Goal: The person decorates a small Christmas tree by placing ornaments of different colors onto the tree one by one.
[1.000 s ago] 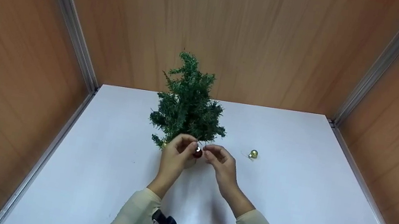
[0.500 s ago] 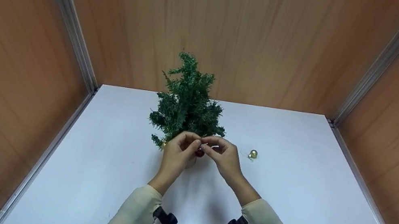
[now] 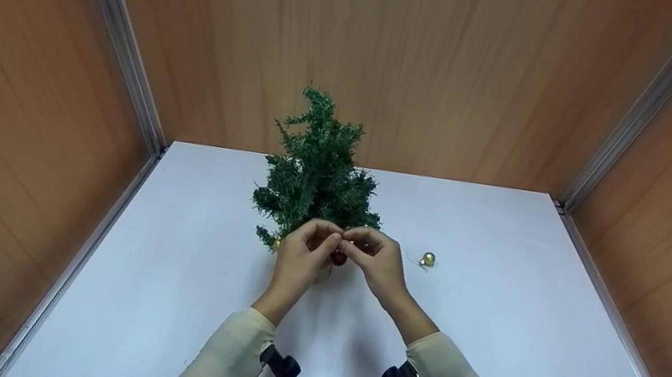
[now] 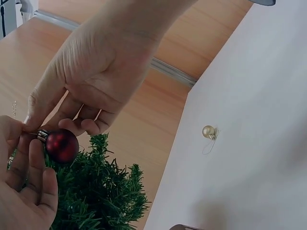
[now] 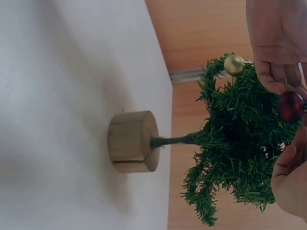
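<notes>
A dark red Christmas bauble (image 4: 62, 145) with a silver cap is held in front of the small artificial Christmas tree (image 3: 317, 178). Thumb and fingers of my left hand (image 3: 298, 259) pinch the thin thread at the bauble's cap. My right hand (image 3: 385, 272) meets it there, its thumb and index finger pinching at the same spot. In the left wrist view the two sets of fingertips come together just beyond the cap, hiding most of the thread. The red ball itself hangs below the fingertips, close to the lower branches.
On the white table (image 3: 489, 340) to the right lies a gold bauble (image 3: 428, 259) with a thread loop. Another gold bauble (image 5: 234, 65) hangs on the tree, whose round wooden base (image 5: 132, 142) stands on the table. Wood-grain panels (image 3: 468, 67) enclose the back and sides.
My right hand has moved left and slightly forward, bringing its fingertips from apart to meeting my left fingertips at the bauble's thread. The left hand has barely shifted.
</notes>
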